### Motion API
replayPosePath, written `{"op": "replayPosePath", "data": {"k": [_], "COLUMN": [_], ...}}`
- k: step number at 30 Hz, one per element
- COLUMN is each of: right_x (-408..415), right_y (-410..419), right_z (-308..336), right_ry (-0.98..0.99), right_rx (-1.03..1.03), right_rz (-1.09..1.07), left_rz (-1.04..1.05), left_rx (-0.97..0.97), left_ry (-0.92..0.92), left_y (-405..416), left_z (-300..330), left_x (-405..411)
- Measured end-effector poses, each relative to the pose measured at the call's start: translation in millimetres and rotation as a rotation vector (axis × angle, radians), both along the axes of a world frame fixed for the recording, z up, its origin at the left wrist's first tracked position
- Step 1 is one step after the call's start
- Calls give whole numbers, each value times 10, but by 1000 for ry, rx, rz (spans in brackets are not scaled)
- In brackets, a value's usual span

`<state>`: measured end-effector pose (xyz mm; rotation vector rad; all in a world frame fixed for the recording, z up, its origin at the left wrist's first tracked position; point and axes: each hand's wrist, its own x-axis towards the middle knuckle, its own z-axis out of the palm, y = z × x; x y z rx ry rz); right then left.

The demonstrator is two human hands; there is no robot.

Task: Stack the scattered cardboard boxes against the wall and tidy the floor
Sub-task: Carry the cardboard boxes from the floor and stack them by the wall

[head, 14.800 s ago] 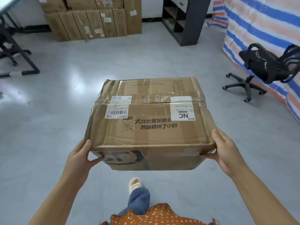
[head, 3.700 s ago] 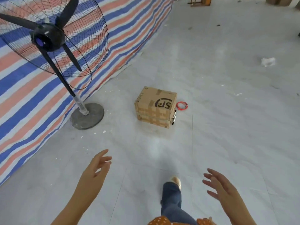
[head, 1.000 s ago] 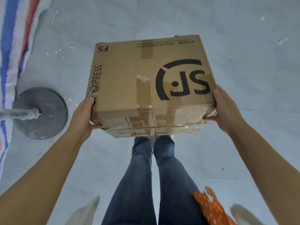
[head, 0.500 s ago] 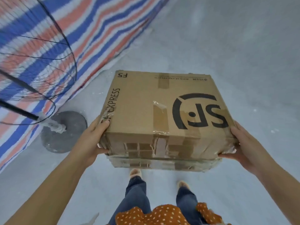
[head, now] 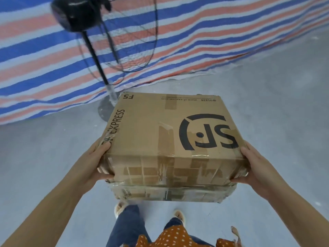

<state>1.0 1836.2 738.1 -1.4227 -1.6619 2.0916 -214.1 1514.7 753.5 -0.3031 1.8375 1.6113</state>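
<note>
The SF Express cardboard box [head: 170,139] is off the floor at the frame's centre, carried between both hands — the left hand [head: 96,163] grips its left edge, the right hand [head: 252,168] its right. No wall stack is in view, only the striped tarp [head: 213,41] and pedestal fan [head: 92,50] at upper left — so placing it remains.

The cardboard box [head: 170,139] hides part of the fan's base [head: 106,109].

Grey tiled floor [head: 267,104] carries the round base [head: 105,108] of a black pedestal fan, the lower edge of a striped tarpaulin [head: 178,78], and the person's two slippered feet [head: 119,207].
</note>
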Motion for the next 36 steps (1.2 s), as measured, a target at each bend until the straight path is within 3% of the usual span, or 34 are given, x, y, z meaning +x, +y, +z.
{"op": "replayPosePath", "data": {"k": [10, 22, 30, 36], "right_x": [-352, -175, -151, -381], "right_y": [-1248, -4140, -5721, -6531], "right_z": [26, 102, 220, 185], "right_ry": [19, 93, 61, 57], "right_rx": [26, -47, -27, -24], "right_rz": [389, 953, 1361, 1518], "left_rz": [434, 997, 1373, 1553], "left_rx": [-14, -80, -85, -96], "left_ry": [47, 73, 81, 44], "left_y": [-1885, -4472, -5259, -5632], "left_z": [75, 263, 340, 288], "left_x": [1238, 3582, 4693, 4872]}}
